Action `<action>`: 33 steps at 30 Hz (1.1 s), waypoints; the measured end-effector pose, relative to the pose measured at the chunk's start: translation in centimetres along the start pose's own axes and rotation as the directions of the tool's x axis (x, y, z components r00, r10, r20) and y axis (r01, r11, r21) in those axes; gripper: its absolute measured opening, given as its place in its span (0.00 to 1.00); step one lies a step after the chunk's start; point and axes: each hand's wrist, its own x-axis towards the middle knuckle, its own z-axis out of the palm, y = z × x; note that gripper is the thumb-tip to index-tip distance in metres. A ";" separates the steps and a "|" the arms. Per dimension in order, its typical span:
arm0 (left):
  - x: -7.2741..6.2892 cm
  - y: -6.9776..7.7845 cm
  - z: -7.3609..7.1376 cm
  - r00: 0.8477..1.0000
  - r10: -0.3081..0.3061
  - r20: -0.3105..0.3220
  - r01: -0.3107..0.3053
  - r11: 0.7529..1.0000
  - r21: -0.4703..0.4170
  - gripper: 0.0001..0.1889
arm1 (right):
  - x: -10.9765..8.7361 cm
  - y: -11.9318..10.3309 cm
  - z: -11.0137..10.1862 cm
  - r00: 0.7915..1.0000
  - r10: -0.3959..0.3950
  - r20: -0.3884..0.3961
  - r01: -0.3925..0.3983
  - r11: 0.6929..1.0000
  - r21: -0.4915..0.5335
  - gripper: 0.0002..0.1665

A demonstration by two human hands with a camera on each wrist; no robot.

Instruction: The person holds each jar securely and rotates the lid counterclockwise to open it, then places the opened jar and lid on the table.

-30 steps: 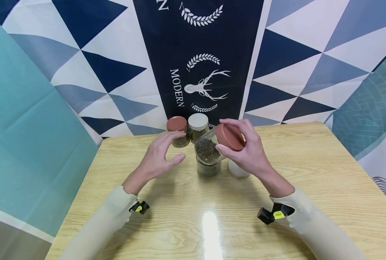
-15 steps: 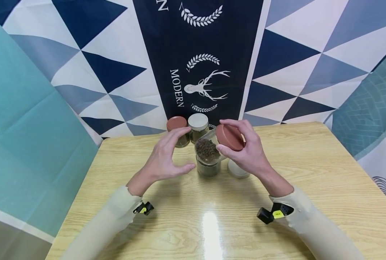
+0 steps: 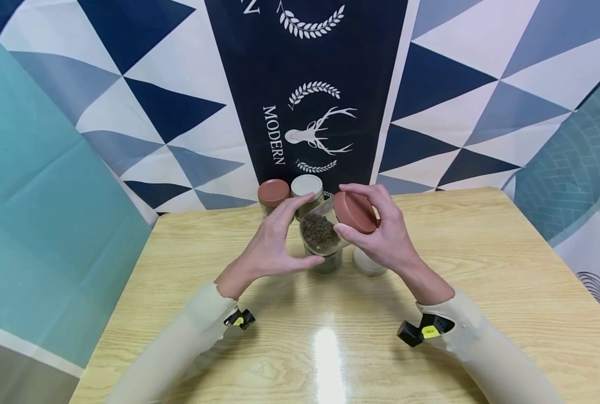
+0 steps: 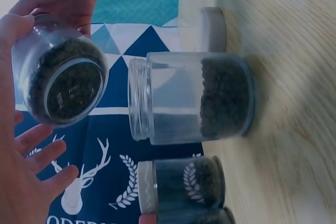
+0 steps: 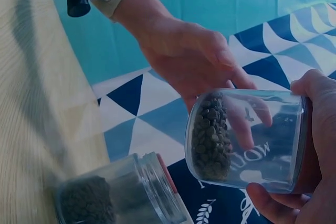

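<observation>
My right hand [image 3: 388, 233] grips a glass jar by its reddish-brown lid [image 3: 354, 212]. Tilted on its side above the table, the held jar [image 5: 247, 140] has dark granules gathered at its base end. My left hand [image 3: 274, 244] is spread around that base end, fingers fairly straight, thumb below and fingertips above, right at the glass. Beneath stands an upright lidless glass jar [image 4: 176, 98], partly filled with similar dark granules; in the head view the held jar and my left thumb overlap it. A white lid [image 3: 367, 262] lies on the table beside it.
At the back of the wooden table [image 3: 481, 269] stand two more jars, one with a reddish-brown lid [image 3: 273, 192], one with a white lid [image 3: 307, 187]. A patterned cloth [image 3: 325, 67] hangs directly behind them.
My left hand has moved right and slightly forward, from beside the jars to around the held jar's base end. My right hand and the jar have stayed nearly still.
</observation>
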 end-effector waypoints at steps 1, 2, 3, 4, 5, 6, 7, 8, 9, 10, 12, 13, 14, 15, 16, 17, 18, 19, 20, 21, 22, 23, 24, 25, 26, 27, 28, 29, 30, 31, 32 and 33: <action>0.2 0.0 0.1 1.000 0.001 0.000 -0.001 1.000 -0.006 0.60 | 0.0 0.0 0.0 1.000 -0.001 -0.001 0.001 1.000 0.001 0.41; 0.4 0.0 0.3 1.000 0.001 0.000 -0.001 1.000 -0.012 0.60 | 0.0 0.0 0.1 1.000 -0.004 -0.002 0.004 1.000 0.002 0.41; 0.6 0.0 0.4 1.000 0.002 0.000 -0.002 1.000 -0.020 0.60 | 0.0 0.0 0.1 1.000 -0.006 -0.003 0.006 1.000 0.003 0.41; 0.7 0.0 0.6 1.000 0.003 -0.002 -0.003 1.000 -0.027 0.60 | 0.0 0.0 0.1 1.000 -0.009 -0.005 0.009 1.000 0.005 0.41; 0.9 0.0 0.8 1.000 0.004 -0.004 -0.005 0.999 -0.033 0.60 | 0.0 0.0 0.2 1.000 -0.013 -0.005 0.013 1.000 0.007 0.41; 1.0 0.0 0.9 1.000 0.008 -0.006 -0.008 0.999 -0.036 0.61 | -0.1 -0.1 0.3 1.000 -0.017 -0.005 0.017 1.000 0.009 0.41; 1.1 -0.1 1.1 1.000 0.010 -0.009 -0.010 0.999 -0.038 0.61 | -0.1 -0.1 0.3 1.000 -0.021 -0.005 0.021 1.000 0.012 0.41; 1.2 -0.1 1.3 1.000 0.011 -0.011 -0.012 0.999 -0.040 0.61 | -0.1 -0.2 0.4 1.000 -0.025 -0.005 0.025 1.000 0.015 0.41; 1.2 -0.1 1.4 1.000 0.013 -0.013 -0.014 0.999 -0.042 0.61 | -0.1 -0.2 0.5 1.000 -0.029 -0.005 0.029 0.999 0.019 0.41; 1.3 -0.1 1.6 1.000 0.013 -0.014 -0.013 0.999 -0.043 0.62 | -0.1 -0.2 0.6 0.999 -0.032 -0.003 0.032 0.999 0.023 0.41; 1.3 -0.1 1.9 1.000 0.011 -0.015 -0.011 0.999 -0.048 0.62 | -0.1 -0.3 0.7 0.999 -0.039 -0.004 0.039 0.999 0.029 0.41; 1.4 0.0 2.0 1.000 0.006 -0.016 -0.007 0.998 -0.057 0.63 | -0.1 -0.3 0.7 0.999 -0.042 -0.006 0.043 0.999 0.033 0.41; 1.4 0.0 2.1 1.000 0.001 -0.018 -0.003 0.998 -0.069 0.63 | -0.1 -0.4 0.7 0.999 -0.045 -0.007 0.045 0.998 0.036 0.41; 1.5 0.0 2.2 1.000 -0.003 -0.021 0.001 0.996 -0.085 0.63 | -0.1 -0.4 0.8 0.999 -0.047 -0.010 0.047 0.998 0.038 0.41; 1.5 0.1 2.2 1.000 -0.009 -0.024 0.006 0.995 -0.100 0.63 | -0.1 -0.4 0.8 0.999 -0.050 -0.011 0.050 0.998 0.039 0.41; 1.6 0.1 2.3 0.999 -0.015 -0.030 0.011 0.993 -0.115 0.62 | 0.0 -0.4 0.8 0.999 -0.053 -0.013 0.053 0.998 0.039 0.41; 1.6 0.2 2.3 0.999 -0.020 -0.036 0.015 0.991 -0.131 0.62 | 0.0 -0.4 0.9 0.998 -0.056 -0.014 0.056 0.998 0.037 0.41; 1.6 0.2 2.4 0.999 -0.026 -0.041 0.019 0.989 -0.144 0.61 | 0.0 -0.4 0.9 0.998 -0.058 -0.015 0.059 0.998 0.035 0.41; 1.6 0.2 2.4 0.999 -0.029 -0.046 0.022 0.988 -0.154 0.60 | 0.0 -0.4 0.9 0.998 -0.061 -0.015 0.062 0.998 0.032 0.41; 1.6 0.2 2.5 0.998 -0.029 -0.050 0.021 0.987 -0.158 0.59 | 0.0 -0.5 0.9 0.998 -0.064 -0.015 0.065 0.997 0.031 0.41; 1.5 0.2 2.5 0.998 -0.030 -0.055 0.021 0.987 -0.157 0.58 | 0.0 -0.5 1.0 0.998 -0.066 -0.014 0.066 0.997 0.030 0.41; 1.5 0.2 2.5 0.998 -0.030 -0.059 0.020 0.988 -0.155 0.57 | 0.0 -0.5 1.0 0.998 -0.066 -0.013 0.066 0.997 0.031 0.41; 1.4 0.2 2.5 0.998 -0.028 -0.061 0.019 0.988 -0.151 0.56 | 0.0 -0.5 1.0 0.998 -0.065 -0.010 0.066 0.997 0.033 0.41; 1.4 0.2 2.5 0.998 -0.027 -0.064 0.017 0.989 -0.145 0.56 | 0.0 -0.6 1.0 0.998 -0.063 -0.007 0.064 0.997 0.035 0.41; 1.4 0.2 2.6 0.997 -0.025 -0.067 0.015 0.990 -0.140 0.55 | 0.0 -0.6 1.0 0.998 -0.061 -0.003 0.061 0.997 0.037 0.41; 1.3 0.2 2.5 0.997 -0.022 -0.070 0.013 0.991 -0.134 0.55 | 0.0 -0.6 1.0 0.998 -0.058 0.001 0.058 0.998 0.038 0.41; 1.3 0.2 2.5 0.997 -0.022 -0.072 0.012 0.992 -0.128 0.55 | 0.0 -0.7 1.0 0.998 -0.056 0.007 0.055 0.998 0.038 0.41; 1.3 0.2 2.5 0.997 -0.020 -0.075 0.010 0.992 -0.125 0.55 | 0.0 -0.7 1.0 0.999 -0.053 0.012 0.053 0.998 0.037 0.41; 1.2 0.2 2.5 0.997 -0.017 -0.078 0.007 0.992 -0.122 0.54 | 0.0 -0.8 1.0 0.999 -0.051 0.018 0.051 0.998 0.033 0.41; 1.2 0.2 2.5 0.997 -0.014 -0.082 0.004 0.993 -0.120 0.54 | 0.0 -0.8 1.0 0.999 -0.049 0.023 0.048 0.998 0.028 0.41; 1.2 0.1 2.5 0.996 -0.012 -0.085 0.002 0.993 -0.118 0.54 | 0.0 -0.9 0.9 0.999 -0.047 0.028 0.046 0.999 0.024 0.41; 1.1 0.1 2.4 0.996 -0.009 -0.088 -0.001 0.993 -0.115 0.54 | 0.0 -0.9 0.9 0.998 -0.044 0.034 0.043 0.999 0.020 0.41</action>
